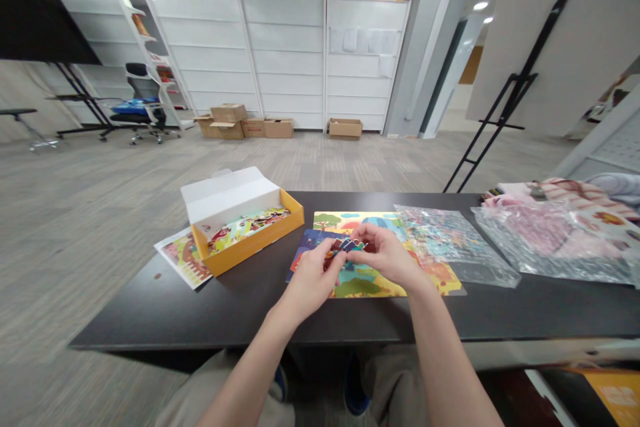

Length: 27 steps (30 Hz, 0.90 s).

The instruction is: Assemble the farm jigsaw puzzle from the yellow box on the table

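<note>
Pinched by left hand point(314, 272) and right hand point(386, 255), colourful pieces point(346, 245) were not yet laid on the picture sheet point(360, 287); more seemed left in the box point(256, 243)

Bare forearms converge at the middle of the scene, the left arm point(255, 350) angling far and right, the right arm point(445, 347) far and left. The left grip point(313, 272) is turned inward, fingers bent and thumb pointing far and right. The right grip point(387, 255) arches at the knuckles, fingers curled and thumb pointing left. Both are closed in a pinch, fingertips close together.
</note>
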{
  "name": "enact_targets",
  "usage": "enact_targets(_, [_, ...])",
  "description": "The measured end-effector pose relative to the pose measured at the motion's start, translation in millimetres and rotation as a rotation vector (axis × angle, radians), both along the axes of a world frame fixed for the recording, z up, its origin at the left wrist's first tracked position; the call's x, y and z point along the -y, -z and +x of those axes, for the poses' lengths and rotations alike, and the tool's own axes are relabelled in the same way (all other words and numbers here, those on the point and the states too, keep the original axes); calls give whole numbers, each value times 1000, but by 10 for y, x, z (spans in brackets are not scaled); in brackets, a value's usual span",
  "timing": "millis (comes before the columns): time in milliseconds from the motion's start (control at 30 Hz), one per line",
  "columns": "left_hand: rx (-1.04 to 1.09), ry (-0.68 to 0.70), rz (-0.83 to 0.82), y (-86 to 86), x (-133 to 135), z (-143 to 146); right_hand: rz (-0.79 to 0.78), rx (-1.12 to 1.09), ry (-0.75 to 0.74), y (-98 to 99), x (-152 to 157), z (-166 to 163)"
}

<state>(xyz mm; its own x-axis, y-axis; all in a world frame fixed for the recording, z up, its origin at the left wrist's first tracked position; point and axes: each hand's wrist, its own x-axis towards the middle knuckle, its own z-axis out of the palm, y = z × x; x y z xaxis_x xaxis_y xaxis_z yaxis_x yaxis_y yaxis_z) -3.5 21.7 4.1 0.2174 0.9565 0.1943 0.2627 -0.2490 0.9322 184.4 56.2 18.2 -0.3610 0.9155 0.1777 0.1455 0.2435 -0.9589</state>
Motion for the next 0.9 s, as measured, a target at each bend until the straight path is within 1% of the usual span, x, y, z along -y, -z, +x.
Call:
enact_targets(67, [25,-25,-12,-7,-11,-32,18,-10,3,4,-14,-36])
enact_targets(133, [120,-72,-19,-34,-36,-77,50,9,31,3,-47,-30])
enact_targets(200, [277,-143,-59,-77,-67,-127,109,102,139,19,-96,2])
enact_targets(267, [484,-199,-157,-126,-94,-169,174,296,275,67,-148,30])
enact_targets(300, [594,-208,-217,-150,-102,-184,200,418,318,102,-170,33])
enact_targets(367, [782,-201,-327,-190,-104,-200,238,651,344,178,-200,11])
enact_targets(433, [884,-188,-388,-217,-92,-199,252,816,322,239,-214,-36])
enact_targets(533, [860,-171,-383,-216,-69,-177,237,921,286,272,-224,-103])
enact_targets(633, [747,-137,-365,-154,-71,-131,194,902,264,261,-239,-122])
enact_targets(767, [629,-118,-380,-19,-111,-48,144,773,302,237,-230,-120])
enact_targets(900, [576,-145,-397,58,-139,-1,81,520,267,218,-188,-116])
